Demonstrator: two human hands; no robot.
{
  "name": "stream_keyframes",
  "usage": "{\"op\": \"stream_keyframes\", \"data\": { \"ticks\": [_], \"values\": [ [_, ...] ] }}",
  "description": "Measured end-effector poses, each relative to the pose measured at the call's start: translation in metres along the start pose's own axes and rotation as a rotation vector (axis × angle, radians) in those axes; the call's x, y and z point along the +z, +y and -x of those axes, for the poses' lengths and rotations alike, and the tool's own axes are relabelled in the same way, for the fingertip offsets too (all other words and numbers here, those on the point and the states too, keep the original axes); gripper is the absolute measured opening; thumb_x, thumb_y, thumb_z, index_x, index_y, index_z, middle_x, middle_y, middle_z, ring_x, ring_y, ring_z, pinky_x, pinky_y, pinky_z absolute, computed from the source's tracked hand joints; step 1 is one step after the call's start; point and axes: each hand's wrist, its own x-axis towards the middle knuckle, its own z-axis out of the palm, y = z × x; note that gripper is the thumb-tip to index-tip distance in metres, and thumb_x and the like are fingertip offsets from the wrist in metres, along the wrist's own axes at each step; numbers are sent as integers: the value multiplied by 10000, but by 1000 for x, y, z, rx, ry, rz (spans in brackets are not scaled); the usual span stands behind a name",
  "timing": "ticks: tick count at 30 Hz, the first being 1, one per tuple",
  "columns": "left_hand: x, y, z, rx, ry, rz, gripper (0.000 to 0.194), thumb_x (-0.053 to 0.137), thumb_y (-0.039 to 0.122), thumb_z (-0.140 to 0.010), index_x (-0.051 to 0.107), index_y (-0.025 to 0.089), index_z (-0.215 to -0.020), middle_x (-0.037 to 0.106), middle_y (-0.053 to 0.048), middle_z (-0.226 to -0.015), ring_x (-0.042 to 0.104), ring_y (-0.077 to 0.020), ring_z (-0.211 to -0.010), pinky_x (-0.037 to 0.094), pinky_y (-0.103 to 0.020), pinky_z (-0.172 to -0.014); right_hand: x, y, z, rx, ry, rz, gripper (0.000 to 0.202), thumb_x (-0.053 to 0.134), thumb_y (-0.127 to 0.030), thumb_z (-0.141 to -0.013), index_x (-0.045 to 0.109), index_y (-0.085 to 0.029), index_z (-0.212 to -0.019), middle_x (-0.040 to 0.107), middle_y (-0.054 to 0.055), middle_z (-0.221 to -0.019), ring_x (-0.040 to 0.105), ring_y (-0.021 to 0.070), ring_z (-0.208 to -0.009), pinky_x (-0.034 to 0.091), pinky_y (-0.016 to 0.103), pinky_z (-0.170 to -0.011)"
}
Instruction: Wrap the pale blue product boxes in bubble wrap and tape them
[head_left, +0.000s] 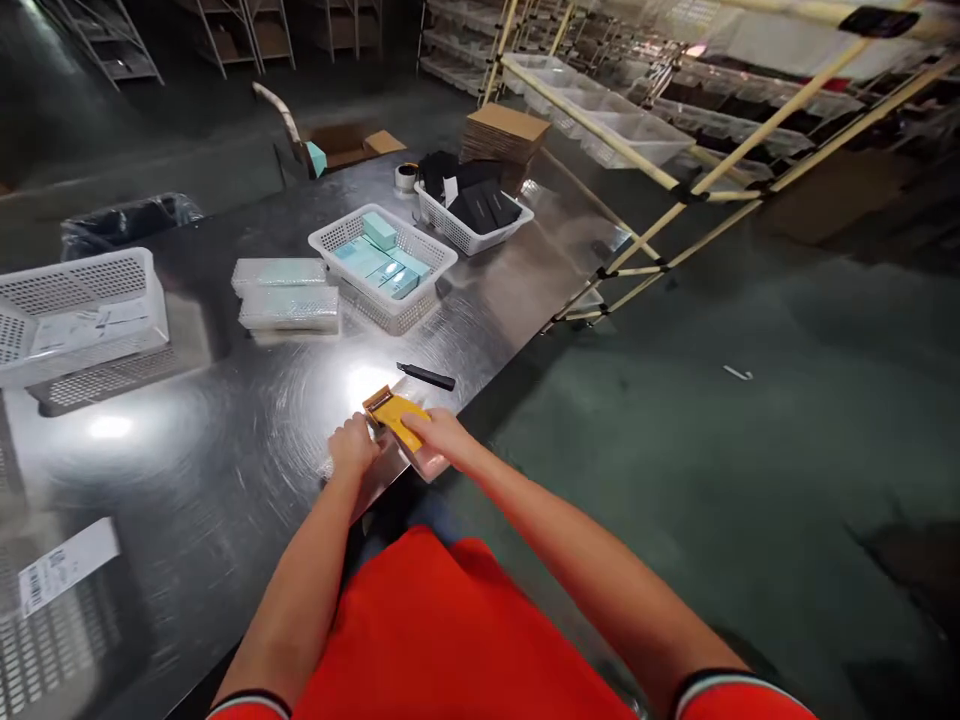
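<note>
My right hand (441, 436) is wrapped round a yellow tape dispenser (399, 414) at the near edge of the metal table (300, 440). Its dark toothed end points away to the left, and something clear and pinkish shows beneath it. Just left of the dispenser, my left hand (354, 446) is closed, with its fingers curled near the dispenser's head. What those fingers hold, if anything, is hidden. A black utility knife (426, 377) lies on the table right behind the dispenser.
Beyond are bubble-wrapped packs (289, 308), a white basket of pale teal boxes (435, 262) and a basket of black packages (474, 240). Stacked cardboard (504, 135) and a tape roll (406, 178) stand farther back. Left are another basket (154, 300) and a label sheet (69, 566). A pole rack (637, 175) stands right.
</note>
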Motion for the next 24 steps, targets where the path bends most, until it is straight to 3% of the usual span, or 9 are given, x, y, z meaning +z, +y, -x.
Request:
{"op": "stream_keyframes", "data": {
  "ticks": [4, 7, 10, 14, 17, 20, 24],
  "values": [
    [-5, -2, -4, 21, -22, -25, 731, 588, 600, -749, 486, 93, -1265, 675, -202, -1057, 653, -365, -977, 485, -407, -751, -11, 52, 51, 104, 57, 103, 319, 561, -427, -794, 573, -164, -615, 560, -6, -580, 491, 114, -558, 307, 211, -473],
    [-9, 2, 5, 74, -6, -61, 924, 518, 603, -800, 143, 133, -1501, 671, -195, -1067, 658, -352, -968, 479, -410, -762, -7, 74, 61, 179, 46, 83, 271, 534, -371, -809, 599, -154, -660, 586, 2, -623, 516, 120, -595, 332, 210, -505],
    [-6, 15, 22, 101, -52, -83, 1027, 466, 647, -810, -111, 170, -1513, 680, -175, -997, 674, -342, -896, 483, -410, -728, -9, 82, 61, 230, 19, 51, 272, 534, -371, -814, 623, -154, -677, 603, 9, -628, 532, 125, -590, 334, 216, -510],
    [7, 35, 42, 193, -94, -177, 880, 484, 550, -848, -29, 309, -1521, 646, -164, -1037, 674, -347, -886, 489, -407, -692, -25, 93, 78, 309, 69, 128, 286, 571, -375, -792, 626, -156, -616, 601, 18, -598, 534, 135, -571, 309, 231, -495],
    [15, 40, 45, 197, -93, -197, 822, 526, 516, -834, 110, 311, -1513, 625, -160, -1052, 664, -344, -914, 493, -405, -716, -27, 97, 87, 344, 61, 160, 292, 561, -390, -805, 668, -149, -679, 634, 32, -639, 561, 142, -594, 312, 231, -495],
    [15, 39, 40, 177, -125, -180, 837, 575, 526, -793, 173, 293, -1489, 609, -153, -1078, 655, -342, -943, 495, -407, -743, -19, 90, 76, 398, 24, 212, 334, 544, -421, -819, 711, -132, -809, 693, 67, -753, 612, 157, -649, 321, 229, -490],
    [12, 39, 37, 157, -162, -205, 852, 585, 542, -776, 167, 304, -1479, 590, -155, -1112, 657, -344, -935, 496, -411, -740, -17, 69, 41, 449, 33, 287, 397, 569, -468, -799, 730, -126, -921, 726, 98, -875, 662, 184, -731, 354, 225, -495]
  ]
}}
